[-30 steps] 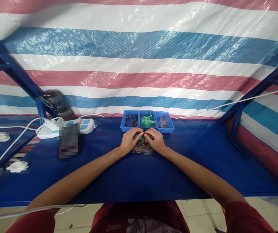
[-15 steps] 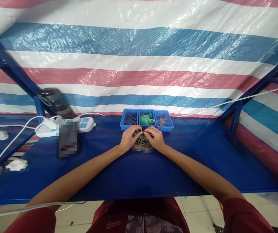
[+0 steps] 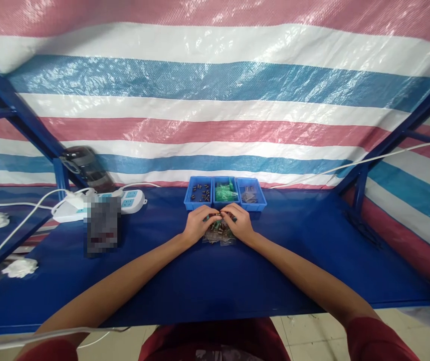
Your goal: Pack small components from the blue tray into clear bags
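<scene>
My left hand (image 3: pixel 197 224) and my right hand (image 3: pixel 240 222) meet fingertip to fingertip, both closed in a pinch. Between the fingertips is something small that I cannot make out. Just below them on the blue table lies a pile of small parts and clear plastic bags (image 3: pixel 219 234), partly covered by my fingers. Right behind my hands stand three joined blue bins. Small dark parts lie in the left bin (image 3: pixel 188 199), green pieces (image 3: pixel 225 191) fill the middle one, and clear bags or parts (image 3: pixel 249 194) lie in the right one.
A white power strip (image 3: pixel 137 201) with plugs and cables lies at the left, beside a blurred dark object (image 3: pixel 102 225). A dark bottle (image 3: pixel 87 168) leans behind it. Crumpled white tissue (image 3: pixel 20 268) is at the far left. Blue frame posts (image 3: pixel 361 188) flank the table (image 3: pixel 207 286).
The whole view has shifted slightly, so the table and bins appear lower. My hands stay together over the pile, with only small finger movements.
</scene>
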`<state>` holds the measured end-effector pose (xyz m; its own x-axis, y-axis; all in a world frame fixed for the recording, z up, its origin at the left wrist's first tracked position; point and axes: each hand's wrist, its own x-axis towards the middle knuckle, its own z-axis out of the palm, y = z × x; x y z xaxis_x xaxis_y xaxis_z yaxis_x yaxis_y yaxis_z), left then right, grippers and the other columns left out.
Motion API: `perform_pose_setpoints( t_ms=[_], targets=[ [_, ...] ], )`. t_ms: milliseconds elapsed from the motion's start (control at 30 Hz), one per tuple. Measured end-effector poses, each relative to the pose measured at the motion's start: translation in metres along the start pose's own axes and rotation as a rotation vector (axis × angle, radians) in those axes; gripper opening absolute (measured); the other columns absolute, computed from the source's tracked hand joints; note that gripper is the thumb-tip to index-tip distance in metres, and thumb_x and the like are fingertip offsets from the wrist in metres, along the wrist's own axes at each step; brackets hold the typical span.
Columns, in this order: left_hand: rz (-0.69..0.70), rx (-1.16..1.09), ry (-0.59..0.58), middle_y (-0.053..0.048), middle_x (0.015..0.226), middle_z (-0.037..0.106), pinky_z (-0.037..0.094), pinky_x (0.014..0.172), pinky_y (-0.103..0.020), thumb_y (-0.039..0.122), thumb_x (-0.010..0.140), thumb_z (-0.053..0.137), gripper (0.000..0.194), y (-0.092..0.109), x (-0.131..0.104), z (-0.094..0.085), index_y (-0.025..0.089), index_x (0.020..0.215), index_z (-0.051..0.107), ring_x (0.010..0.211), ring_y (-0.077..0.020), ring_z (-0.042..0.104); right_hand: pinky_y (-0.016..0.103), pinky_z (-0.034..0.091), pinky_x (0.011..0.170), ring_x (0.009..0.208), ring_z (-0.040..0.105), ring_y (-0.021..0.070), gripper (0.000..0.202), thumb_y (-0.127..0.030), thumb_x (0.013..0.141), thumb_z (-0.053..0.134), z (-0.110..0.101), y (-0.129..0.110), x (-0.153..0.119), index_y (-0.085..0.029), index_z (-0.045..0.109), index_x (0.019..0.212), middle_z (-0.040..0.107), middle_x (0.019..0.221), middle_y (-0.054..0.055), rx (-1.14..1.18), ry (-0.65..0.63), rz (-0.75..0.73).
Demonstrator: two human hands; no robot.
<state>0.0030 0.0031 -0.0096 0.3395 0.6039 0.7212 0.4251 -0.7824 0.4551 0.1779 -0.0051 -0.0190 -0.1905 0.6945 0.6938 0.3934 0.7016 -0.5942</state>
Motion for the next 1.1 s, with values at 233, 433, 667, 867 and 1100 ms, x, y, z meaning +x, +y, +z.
perform_pose_setpoints(
  t_ms=[233, 433, 667, 867, 1100],
  targets=[
    [-0.001, 0.04, 0.009, -0.002, 0.076, 0.068, 0.049, 0.068, -0.025, 0.032, 0.086, 0.058, 0.015, 0.0007, 0.0015, -0.0023, 0.019, 0.085, 0.066, 0.07, -0.0136, 0.062, 0.027, 0.05, 0.058, 0.062, 0.057, 0.0139, 0.018, -0.029, 0.09, 0.049, 0.0018, 0.0017, 0.0001, -0.019, 0.064, 0.091, 0.061, 0.081, 0.006, 0.01, 0.002, -0.014],
    [-0.029, 0.049, 0.006, -0.001, 0.074, 0.066, 0.048, 0.06, -0.022, 0.035, 0.084, 0.06, 0.018, 0.0029, 0.0023, -0.0017, 0.018, 0.086, 0.065, 0.065, -0.0117, 0.06, 0.027, 0.051, 0.058, 0.063, 0.057, 0.0141, 0.016, -0.027, 0.089, 0.05, 0.0011, 0.0019, -0.0011, -0.019, 0.063, 0.094, 0.061, 0.082, 0.007, 0.023, 0.004, -0.04],
    [-0.076, 0.028, 0.038, 0.0, 0.072, 0.064, 0.045, 0.056, -0.02, 0.037, 0.083, 0.061, 0.02, 0.0008, 0.0007, 0.0013, 0.017, 0.082, 0.061, 0.06, -0.0092, 0.057, 0.028, 0.051, 0.059, 0.061, 0.056, 0.0134, 0.015, -0.026, 0.088, 0.051, -0.0023, 0.0008, -0.0021, -0.019, 0.062, 0.094, 0.061, 0.086, 0.007, 0.024, -0.021, -0.041],
    [-0.066, 0.019, 0.039, 0.001, 0.072, 0.064, 0.045, 0.056, -0.019, 0.036, 0.082, 0.063, 0.019, 0.0002, -0.0001, 0.0006, 0.017, 0.081, 0.061, 0.059, -0.0087, 0.056, 0.028, 0.05, 0.056, 0.059, 0.055, 0.0131, 0.014, -0.028, 0.088, 0.053, -0.0004, 0.0026, -0.0027, -0.019, 0.062, 0.095, 0.062, 0.086, 0.007, 0.016, -0.031, -0.074],
    [-0.067, 0.014, 0.024, 0.0, 0.072, 0.065, 0.046, 0.057, -0.02, 0.037, 0.082, 0.062, 0.02, -0.0022, -0.0014, 0.0005, 0.017, 0.08, 0.062, 0.059, -0.0092, 0.058, 0.028, 0.05, 0.056, 0.059, 0.055, 0.0128, 0.014, -0.026, 0.088, 0.053, 0.0006, 0.003, -0.003, -0.019, 0.063, 0.095, 0.062, 0.086, 0.007, 0.011, -0.028, -0.094]
  ],
)
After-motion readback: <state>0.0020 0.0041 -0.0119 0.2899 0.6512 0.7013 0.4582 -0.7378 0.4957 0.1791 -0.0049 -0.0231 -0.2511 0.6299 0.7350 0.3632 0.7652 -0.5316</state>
